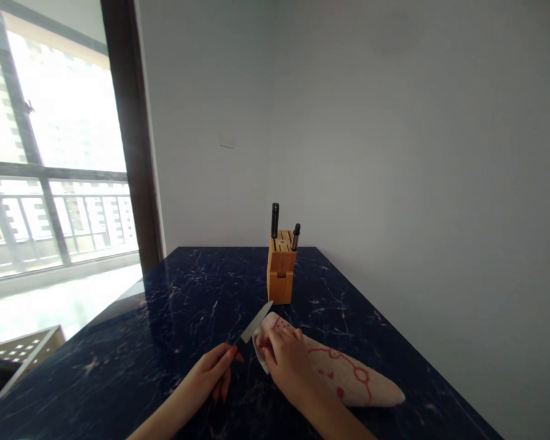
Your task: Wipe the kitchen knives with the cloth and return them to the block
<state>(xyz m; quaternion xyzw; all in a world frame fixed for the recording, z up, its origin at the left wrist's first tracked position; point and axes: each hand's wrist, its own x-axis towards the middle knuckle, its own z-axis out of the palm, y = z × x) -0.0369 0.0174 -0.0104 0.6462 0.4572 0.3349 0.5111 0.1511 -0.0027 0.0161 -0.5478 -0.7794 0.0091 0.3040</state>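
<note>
My left hand (216,370) is closed around the black handle of a kitchen knife (255,322). The blade points up and away to the right, its tip in front of the knife block's base. Beside it, my right hand (285,354) has its fingers curled on a white cloth (366,379) with a red pattern, gripping its near-left end. The folded cloth stretches to the right over the table. Just beyond both hands stands a wooden knife block (282,275), with two black-handled tools in its slots.
The dark blue marbled table (197,293) reaches back to the grey wall (394,153). A window (64,122) with a railing outside is at the left. A light chair with a perforated back (25,349) stands by the table's left edge.
</note>
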